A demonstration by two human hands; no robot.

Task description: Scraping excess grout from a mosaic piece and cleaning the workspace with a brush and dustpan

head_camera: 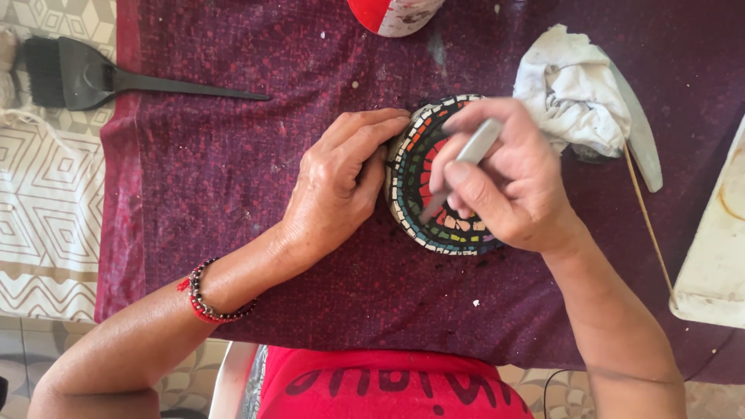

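left hand (341, 182) cups the round mosaic piece (423, 206) at its left edge to steady it; right hand (504, 182), above the piece, pinches a grey tool (464, 163), tip angled onto the tiles.

Left hand (339, 186) curled, fingers bent inward; right hand (508, 182) in a closed pinching grip, forearms converging.

A black brush (77, 74) lies well left of the hands; a crumpled white rag (570, 89) sits just beyond the right hand, a thin wooden stick (648, 225) beside it.
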